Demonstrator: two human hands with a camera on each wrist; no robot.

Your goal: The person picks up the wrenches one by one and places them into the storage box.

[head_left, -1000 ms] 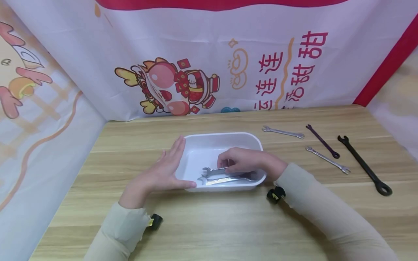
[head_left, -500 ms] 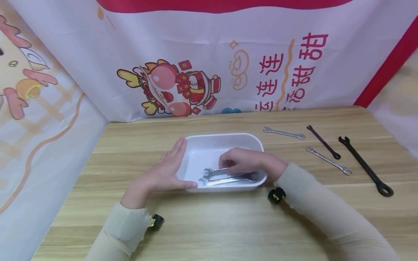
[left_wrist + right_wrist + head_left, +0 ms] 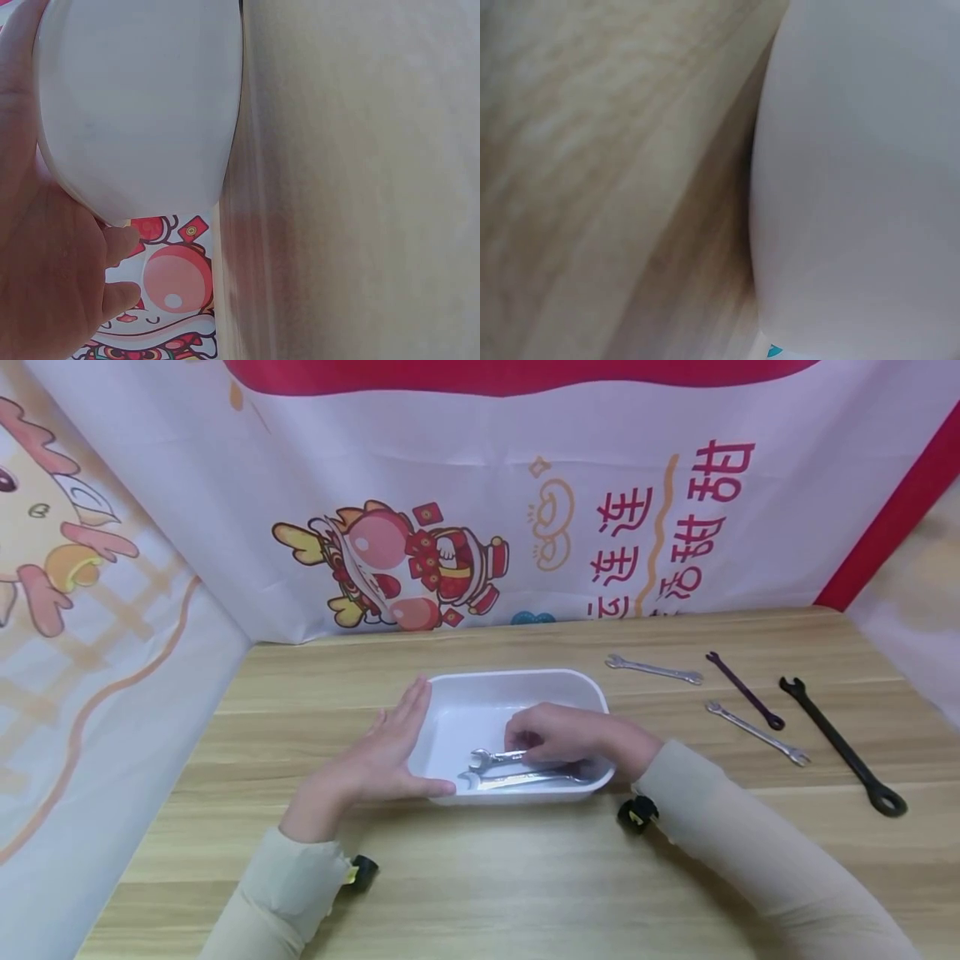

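A white plastic tray [image 3: 461, 706] sits on the wooden table, holding two silver wrenches near its front side. My right hand [image 3: 558, 733] reaches inside with curled fingers and pinches the rear open-end wrench [image 3: 491, 758]; the far end of that wrench is hidden under the hand. In front of it lies a longer silver wrench [image 3: 506, 780]. My left hand [image 3: 375, 760] rests against the tray's left end, fingers straight along the rim and thumb on the front edge. The left wrist view shows the palm beside the tray's outer wall [image 3: 142, 105].
Right of the tray lie two small silver wrenches [image 3: 654, 670] [image 3: 757, 732], a thin dark purple wrench [image 3: 744, 691] and a large black wrench [image 3: 843, 746]. A printed cloth [image 3: 465, 443] hangs behind the table. The right wrist view shows mostly the tray wall [image 3: 862, 172].
The whole scene sits slightly lower in the head view. Both hands keep their places at the tray, and the wrenches have not visibly moved.
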